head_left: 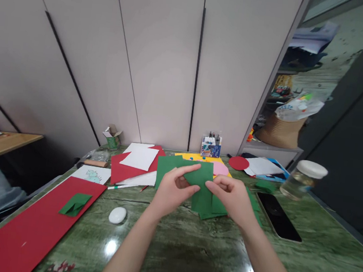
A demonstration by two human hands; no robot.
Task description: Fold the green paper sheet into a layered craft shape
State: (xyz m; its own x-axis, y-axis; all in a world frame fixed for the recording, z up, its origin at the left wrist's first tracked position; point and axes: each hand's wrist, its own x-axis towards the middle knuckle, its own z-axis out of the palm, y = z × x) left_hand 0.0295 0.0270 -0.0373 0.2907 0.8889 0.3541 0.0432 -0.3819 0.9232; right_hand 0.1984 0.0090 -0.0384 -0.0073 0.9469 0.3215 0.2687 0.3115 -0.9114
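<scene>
A green sheet of paper (203, 199) is held up over the table between my two hands. My left hand (175, 189) is at its left side, with the index finger stretched along the paper and the thumb bent below it. My right hand (229, 196) pinches the sheet's right edge between thumb and fingers. More green paper (217, 205) lies beneath and behind the held sheet. On a long red sheet (33, 221) at the left rests a small folded green piece (75, 204).
A white rounded object (117, 215) lies left of my arms. To the right are a phone (279, 216) and a lidded jar (303, 179). Red and white papers (139, 158), a pen box (211, 146) and a small green box (112, 138) stand or lie toward the back.
</scene>
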